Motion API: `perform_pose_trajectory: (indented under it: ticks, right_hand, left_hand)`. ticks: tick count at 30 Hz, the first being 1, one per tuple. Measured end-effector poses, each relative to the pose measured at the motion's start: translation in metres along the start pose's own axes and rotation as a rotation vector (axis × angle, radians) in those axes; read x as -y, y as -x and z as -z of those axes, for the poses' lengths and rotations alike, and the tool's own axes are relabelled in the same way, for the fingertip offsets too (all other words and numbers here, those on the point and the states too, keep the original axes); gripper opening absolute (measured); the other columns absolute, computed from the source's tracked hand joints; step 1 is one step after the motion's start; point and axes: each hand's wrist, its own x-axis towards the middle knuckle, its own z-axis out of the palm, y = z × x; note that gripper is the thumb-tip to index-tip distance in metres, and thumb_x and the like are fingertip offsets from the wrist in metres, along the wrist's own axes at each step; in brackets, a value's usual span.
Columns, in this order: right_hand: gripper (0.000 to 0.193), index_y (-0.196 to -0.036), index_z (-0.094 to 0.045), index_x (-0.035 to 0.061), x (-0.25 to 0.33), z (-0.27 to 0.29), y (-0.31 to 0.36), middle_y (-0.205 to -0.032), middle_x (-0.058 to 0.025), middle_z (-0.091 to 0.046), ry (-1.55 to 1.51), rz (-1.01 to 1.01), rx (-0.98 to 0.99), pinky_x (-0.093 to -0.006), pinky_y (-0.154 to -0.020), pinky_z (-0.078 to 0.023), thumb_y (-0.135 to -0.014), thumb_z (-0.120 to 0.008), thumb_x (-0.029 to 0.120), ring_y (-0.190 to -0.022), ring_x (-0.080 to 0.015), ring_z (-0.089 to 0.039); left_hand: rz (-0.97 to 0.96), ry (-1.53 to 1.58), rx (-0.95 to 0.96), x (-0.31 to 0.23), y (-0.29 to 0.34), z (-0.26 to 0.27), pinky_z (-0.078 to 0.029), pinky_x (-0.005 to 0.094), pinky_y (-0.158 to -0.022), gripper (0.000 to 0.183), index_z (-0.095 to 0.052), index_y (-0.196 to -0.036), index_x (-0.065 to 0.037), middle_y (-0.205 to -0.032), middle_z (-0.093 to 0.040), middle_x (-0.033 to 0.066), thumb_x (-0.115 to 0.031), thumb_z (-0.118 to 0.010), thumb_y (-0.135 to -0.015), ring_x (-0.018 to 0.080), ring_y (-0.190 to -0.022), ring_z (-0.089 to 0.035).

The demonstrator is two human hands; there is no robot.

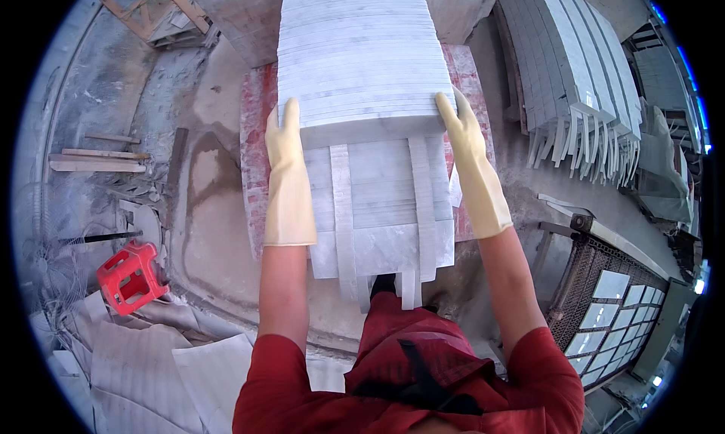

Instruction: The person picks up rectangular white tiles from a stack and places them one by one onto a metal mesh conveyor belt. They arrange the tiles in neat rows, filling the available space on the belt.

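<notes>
A tall stack of grey-white marble slabs [359,56] rises straight in front of me, its many thin layers showing as lines. My left hand [284,136], in a long cream rubber glove, grips the left side at the near end, thumb on top and fingers down the side. On the opposite side my right hand [464,128], gloved the same way, holds the near end likewise. How far the fingers reach underneath is hidden. Below the near edge lies a lower group of slabs [377,249], with two pale strips [342,207] running over it toward me.
Under the slabs is a red-stained base [257,155]. More slabs with dangling pale strips [574,56] stand at the right. A mesh conveyor [570,290] carries white tiles at the lower right. To the left are a red plastic stool [132,277] and wooden pieces [98,160].
</notes>
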Motion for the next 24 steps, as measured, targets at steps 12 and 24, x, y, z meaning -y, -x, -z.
perform_pose_trajectory:
  ticks: [12, 24]
  right_hand:
    - [0.068, -0.152, -0.06, 0.0101, -0.001, -0.008, 0.015, -0.148, -0.0206, -0.065, 0.053, -0.073, -0.087, -0.0411, -0.118, -0.04, -0.103, -0.055, 0.056, -0.142, -0.0337, -0.057]
    - [0.064, -0.147, -0.058, 0.0028, -0.047, 0.003, 0.063, -0.141, -0.0234, -0.066, 0.022, 0.084, 0.01, -0.0422, -0.113, -0.044, -0.101, -0.066, 0.046, -0.134, -0.0341, -0.06]
  left_hand:
    - [0.058, 0.014, -0.041, -0.013, 0.013, 0.0, -0.042, 0.0396, -0.116, 0.08, -0.056, -0.151, 0.004, -0.147, -0.064, 0.0218, -0.053, -0.071, -0.097, 0.0306, -0.136, -0.059]
    - [0.041, 0.237, 0.02, -0.018, 0.031, 0.005, -0.044, 0.0339, -0.109, 0.053, -0.065, -0.142, 0.004, -0.137, -0.069, 0.0141, -0.033, -0.063, -0.104, 0.0204, -0.125, -0.062]
